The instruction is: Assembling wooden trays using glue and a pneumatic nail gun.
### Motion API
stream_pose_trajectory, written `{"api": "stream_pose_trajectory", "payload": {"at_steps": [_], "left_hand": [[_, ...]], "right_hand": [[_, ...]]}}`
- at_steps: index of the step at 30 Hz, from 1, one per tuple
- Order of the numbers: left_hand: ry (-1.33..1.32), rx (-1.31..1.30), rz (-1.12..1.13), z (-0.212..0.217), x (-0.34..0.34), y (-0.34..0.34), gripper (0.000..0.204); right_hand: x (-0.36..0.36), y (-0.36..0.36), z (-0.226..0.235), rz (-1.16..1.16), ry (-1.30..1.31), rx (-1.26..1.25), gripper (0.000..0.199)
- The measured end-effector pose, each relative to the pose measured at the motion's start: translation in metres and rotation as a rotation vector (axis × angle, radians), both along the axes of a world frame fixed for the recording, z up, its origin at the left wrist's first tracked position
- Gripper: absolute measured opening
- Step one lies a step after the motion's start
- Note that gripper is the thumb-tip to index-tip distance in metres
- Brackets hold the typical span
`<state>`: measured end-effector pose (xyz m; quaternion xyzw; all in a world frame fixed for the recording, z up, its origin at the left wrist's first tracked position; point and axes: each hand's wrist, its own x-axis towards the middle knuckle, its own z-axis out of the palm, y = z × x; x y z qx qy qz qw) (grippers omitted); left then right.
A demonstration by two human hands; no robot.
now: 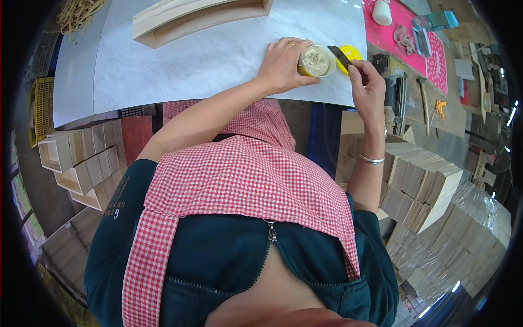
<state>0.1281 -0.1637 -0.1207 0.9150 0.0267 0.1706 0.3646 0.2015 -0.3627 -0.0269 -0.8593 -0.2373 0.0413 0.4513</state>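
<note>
My left hand (283,65) is wrapped round an open tub (316,61) with pale, beige paste inside and a yellow band low on its side. It is held over the white tabletop (218,65), near the front edge. Just right of the tub, my right hand (369,87) is closed on a thin dark flat blade (340,55), pinched between thumb and fingers. The blade's free end points up and left beside the tub's rim. Behind the blade lies a round yellow lid (351,53), partly covered by it.
A long open wooden box (201,24) lies at the table's back. Pink sheeting (393,32) at the right bears a white bottle (382,12) and a teal object (442,20). Wooden boxes (87,155) are stacked at left, wood pieces (422,180) at right. Yellow crate (41,109) stands left.
</note>
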Motion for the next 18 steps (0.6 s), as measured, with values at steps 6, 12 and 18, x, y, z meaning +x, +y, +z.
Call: {"api": "stream_pose_trajectory", "payload": {"at_steps": [6, 12, 18], "left_hand": [[0.017, -0.01, -0.018, 0.003, -0.001, 0.001, 0.084], [0.008, 0.001, -0.018, 0.005, -0.002, 0.0, 0.084], [-0.009, 0.001, 0.002, 0.005, -0.001, -0.001, 0.079]], "right_hand": [[-0.005, 0.015, 0.005, 0.116, -0.133, -0.079, 0.009], [-0.003, 0.022, -0.002, 0.152, -0.21, -0.088, 0.009], [-0.001, 0.022, -0.009, 0.157, -0.148, -0.073, 0.009]]}}
